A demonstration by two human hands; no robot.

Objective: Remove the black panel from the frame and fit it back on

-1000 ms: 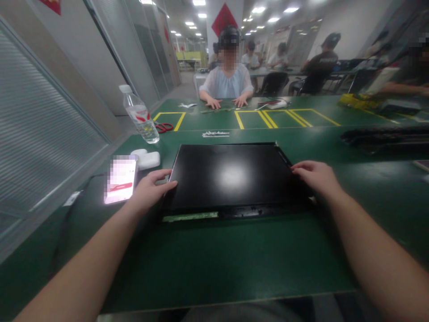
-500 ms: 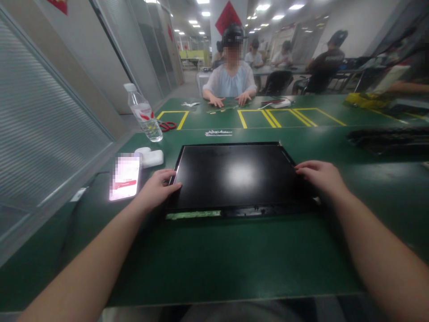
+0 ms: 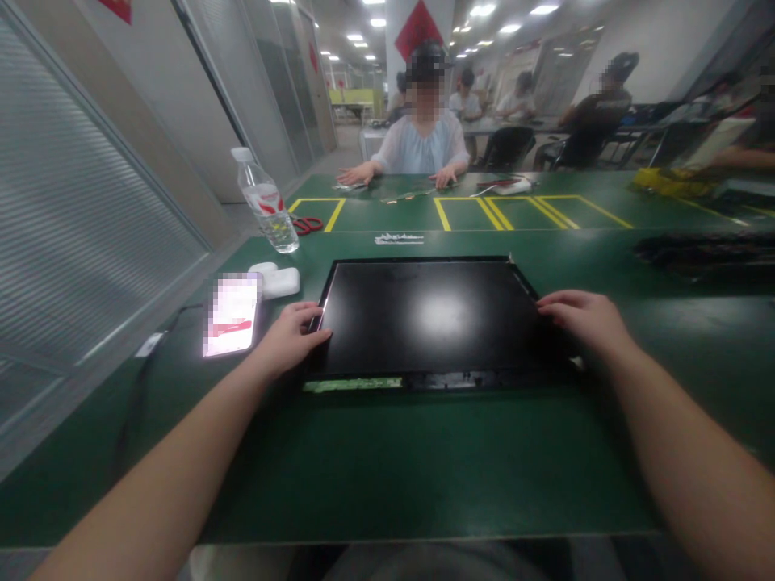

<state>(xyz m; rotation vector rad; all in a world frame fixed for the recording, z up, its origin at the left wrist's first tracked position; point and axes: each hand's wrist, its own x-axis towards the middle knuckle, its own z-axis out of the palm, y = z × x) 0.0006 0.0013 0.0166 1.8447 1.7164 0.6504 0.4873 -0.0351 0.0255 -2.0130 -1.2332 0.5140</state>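
A black flat screen panel [image 3: 417, 323] lies face up on the green table [image 3: 424, 468], a bright reflection on its surface. Along its near edge run a green strip [image 3: 352, 386] and a dark strip with small parts. My left hand [image 3: 294, 337] grips the panel's left edge, thumb on top of the screen. At the right edge, my right hand [image 3: 584, 319] pinches the rim between thumb and fingers. Some of the fingers on each side are hidden.
To the left are a lit phone [image 3: 233, 315], a white case [image 3: 279, 282], a water bottle [image 3: 266, 202] and red-handled scissors [image 3: 308, 225]. Small white pieces [image 3: 400, 239] lie beyond the panel. A person [image 3: 424, 137] sits opposite; dark items [image 3: 708, 252] lie at the right.
The view has shifted slightly. The person opposite has moved one hand outward to the left side, onto a small item. My hands keep their places on the panel.
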